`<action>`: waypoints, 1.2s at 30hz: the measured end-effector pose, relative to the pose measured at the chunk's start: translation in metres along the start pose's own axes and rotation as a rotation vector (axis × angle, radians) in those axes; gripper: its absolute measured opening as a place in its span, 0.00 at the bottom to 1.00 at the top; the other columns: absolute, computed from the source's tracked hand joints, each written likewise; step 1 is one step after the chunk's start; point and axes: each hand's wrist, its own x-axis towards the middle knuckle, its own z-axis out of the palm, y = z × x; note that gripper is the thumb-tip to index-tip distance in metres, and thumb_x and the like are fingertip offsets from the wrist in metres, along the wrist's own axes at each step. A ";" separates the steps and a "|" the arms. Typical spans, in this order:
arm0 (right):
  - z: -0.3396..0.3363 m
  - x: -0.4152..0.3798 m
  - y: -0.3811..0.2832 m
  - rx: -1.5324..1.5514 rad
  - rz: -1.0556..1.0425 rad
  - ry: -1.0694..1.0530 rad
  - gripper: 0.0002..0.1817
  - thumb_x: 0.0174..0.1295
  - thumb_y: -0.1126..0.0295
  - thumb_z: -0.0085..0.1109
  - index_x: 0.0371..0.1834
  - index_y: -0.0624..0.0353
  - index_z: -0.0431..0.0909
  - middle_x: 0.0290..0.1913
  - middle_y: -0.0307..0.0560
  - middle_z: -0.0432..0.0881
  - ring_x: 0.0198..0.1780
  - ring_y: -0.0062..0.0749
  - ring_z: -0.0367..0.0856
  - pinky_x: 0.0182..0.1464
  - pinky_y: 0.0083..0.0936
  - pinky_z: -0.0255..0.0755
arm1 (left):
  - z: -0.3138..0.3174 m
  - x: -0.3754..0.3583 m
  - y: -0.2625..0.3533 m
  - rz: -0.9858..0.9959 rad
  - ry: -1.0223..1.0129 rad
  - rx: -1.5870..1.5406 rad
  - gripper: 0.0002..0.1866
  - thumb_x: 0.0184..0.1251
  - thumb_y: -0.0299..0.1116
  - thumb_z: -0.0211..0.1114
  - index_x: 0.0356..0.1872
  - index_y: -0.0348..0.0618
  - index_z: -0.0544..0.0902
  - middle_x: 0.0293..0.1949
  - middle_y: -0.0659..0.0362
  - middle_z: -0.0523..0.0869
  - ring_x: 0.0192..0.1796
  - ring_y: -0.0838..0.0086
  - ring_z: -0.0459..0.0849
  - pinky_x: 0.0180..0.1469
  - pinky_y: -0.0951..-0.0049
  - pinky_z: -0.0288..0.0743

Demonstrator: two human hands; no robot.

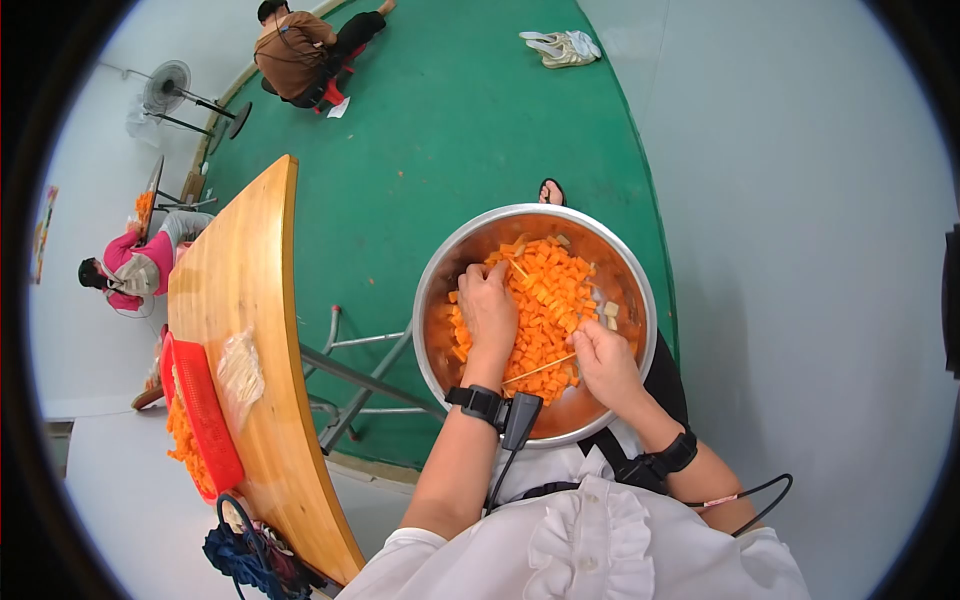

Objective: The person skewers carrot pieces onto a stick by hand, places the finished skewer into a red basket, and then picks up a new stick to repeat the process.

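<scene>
A large steel bowl (428,350) holds many small orange cubes (540,345) and a few pale pieces (611,310). Inside its left part is my left hand (487,308), fingers bent and drawn together near the tip of a skewer; what they pinch is hidden. My right hand (605,365) is closed at the bowl's right side, its fingertips at the end of a row of orange cubes (548,298) threaded on that skewer. A bare wooden stick (540,369) sticks out leftward from under the same hand, over the loose cubes.
Left of the bowl stands a wooden table (260,290) with a plastic bag (240,378) and a red basket (205,415) of orange pieces. Metal legs (365,395) reach toward the bowl. Two people sit farther off, near a fan (168,88). Shoes (562,48) lie on the green floor.
</scene>
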 end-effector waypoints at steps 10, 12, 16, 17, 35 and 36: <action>-0.003 0.001 -0.005 -0.019 0.029 -0.002 0.10 0.61 0.70 0.45 0.28 0.65 0.72 0.26 0.56 0.78 0.30 0.52 0.78 0.32 0.39 0.70 | -0.005 0.004 0.009 -0.065 -0.066 0.133 0.16 0.47 0.28 0.65 0.41 0.43 0.77 0.37 0.54 0.71 0.43 0.61 0.71 0.44 0.62 0.66; -0.003 0.002 -0.006 -0.026 0.032 -0.008 0.10 0.61 0.69 0.45 0.28 0.65 0.72 0.26 0.57 0.78 0.30 0.52 0.78 0.32 0.39 0.69 | -0.005 0.005 0.008 -0.072 -0.051 0.146 0.16 0.46 0.29 0.66 0.40 0.43 0.77 0.36 0.54 0.71 0.42 0.61 0.71 0.43 0.62 0.66; -0.001 0.002 -0.004 -0.021 -0.006 0.013 0.10 0.61 0.69 0.45 0.28 0.65 0.71 0.25 0.57 0.78 0.30 0.52 0.78 0.32 0.39 0.69 | -0.006 0.005 0.005 -0.073 -0.064 0.130 0.17 0.46 0.30 0.66 0.41 0.43 0.78 0.37 0.54 0.71 0.43 0.60 0.71 0.43 0.61 0.66; 0.000 0.002 -0.004 -0.022 -0.003 0.011 0.10 0.61 0.69 0.45 0.28 0.65 0.71 0.25 0.57 0.78 0.30 0.52 0.77 0.32 0.39 0.69 | -0.006 0.005 0.005 -0.074 -0.051 0.120 0.16 0.47 0.30 0.66 0.40 0.44 0.79 0.37 0.54 0.72 0.42 0.61 0.71 0.43 0.61 0.65; 0.002 -0.003 0.000 -0.229 -0.024 -0.076 0.10 0.61 0.70 0.44 0.27 0.66 0.70 0.26 0.57 0.77 0.30 0.51 0.77 0.32 0.37 0.69 | -0.007 -0.002 -0.003 -0.572 0.018 -1.104 0.12 0.66 0.24 0.52 0.47 0.30 0.76 0.30 0.57 0.81 0.29 0.81 0.78 0.33 0.82 0.76; 0.002 -0.002 0.001 -0.234 -0.029 -0.071 0.11 0.61 0.70 0.44 0.27 0.66 0.70 0.26 0.57 0.77 0.30 0.51 0.77 0.32 0.37 0.69 | -0.006 -0.001 -0.002 -0.573 0.021 -1.108 0.12 0.66 0.24 0.52 0.47 0.30 0.76 0.31 0.57 0.81 0.30 0.81 0.79 0.33 0.82 0.76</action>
